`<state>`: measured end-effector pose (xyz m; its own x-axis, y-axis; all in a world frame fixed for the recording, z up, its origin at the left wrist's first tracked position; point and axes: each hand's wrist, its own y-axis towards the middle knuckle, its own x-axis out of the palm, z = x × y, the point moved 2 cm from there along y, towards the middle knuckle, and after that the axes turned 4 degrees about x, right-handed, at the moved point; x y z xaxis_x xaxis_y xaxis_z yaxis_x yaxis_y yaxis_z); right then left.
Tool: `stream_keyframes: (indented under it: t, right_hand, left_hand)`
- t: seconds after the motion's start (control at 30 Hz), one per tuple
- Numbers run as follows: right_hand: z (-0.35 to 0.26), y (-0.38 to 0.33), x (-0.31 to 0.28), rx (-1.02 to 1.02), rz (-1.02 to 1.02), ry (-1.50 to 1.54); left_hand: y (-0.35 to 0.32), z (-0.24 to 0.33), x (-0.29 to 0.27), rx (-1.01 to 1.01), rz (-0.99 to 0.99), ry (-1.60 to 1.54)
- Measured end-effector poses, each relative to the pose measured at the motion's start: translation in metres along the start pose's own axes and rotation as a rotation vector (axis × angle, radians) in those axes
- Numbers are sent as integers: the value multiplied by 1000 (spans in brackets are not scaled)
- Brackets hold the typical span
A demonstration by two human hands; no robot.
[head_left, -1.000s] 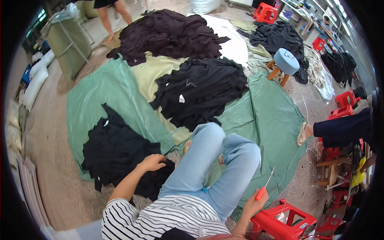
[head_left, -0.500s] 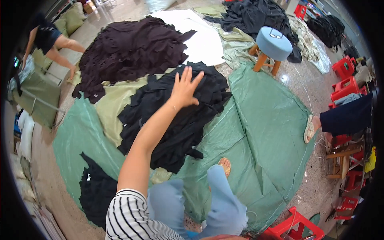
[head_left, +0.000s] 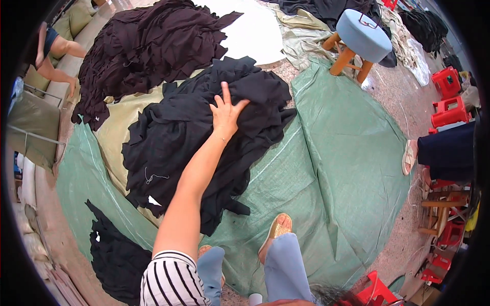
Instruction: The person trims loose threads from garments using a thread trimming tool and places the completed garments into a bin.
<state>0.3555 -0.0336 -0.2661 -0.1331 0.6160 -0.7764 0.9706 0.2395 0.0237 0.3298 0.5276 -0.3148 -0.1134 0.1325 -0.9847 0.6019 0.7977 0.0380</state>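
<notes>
From my end, the left grip [head_left: 225,120] is spread wide, thumb well out, and has come down from its reach to what looks like contact with the black fabric pile [head_left: 186,133]. That pile lies across the green tarp [head_left: 352,148] and yellowish sheet [head_left: 118,137], so handling seems to have shifted here from the smaller black heap [head_left: 117,260] at lower left.

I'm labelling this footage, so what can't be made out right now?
In the head view:
Right hand: outside the frame.
Left hand: its back hides whether it grips the black cloth.
Nearest red stool: cut off by the lower edge.
Person in navy trousers: upper body cut off by the dark rim.
</notes>
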Motion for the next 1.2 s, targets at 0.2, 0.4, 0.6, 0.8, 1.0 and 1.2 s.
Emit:
stream_keyframes:
  t: [0.2, 0.4, 0.6, 0.8, 1.0, 1.2]
  right_hand:
    - [11, 2, -15, 59, -4, 39]
    - [6, -13, -30, 121, -7, 122]
    - [-21, -42, -66, 134, -47, 217]
    - [-27, -108, -146, 156, -115, 274]
    - [-36, -152, -214, -72, -135, 108]
    - [-12, -192, -232, -132, -66, 251]
  left_hand:
    - [24, -30, 13, -107, 134, -104]
    - [-19, -100, -21, -405, 655, -1308]
    - [-162, -159, -101, -436, 503, -2728]
    - [-300, -207, -187, -111, 877, -2558]
    - [-438, -282, -327, 111, 1358, -2288]
    - [-499, -210, -414, 430, 786, -1996]
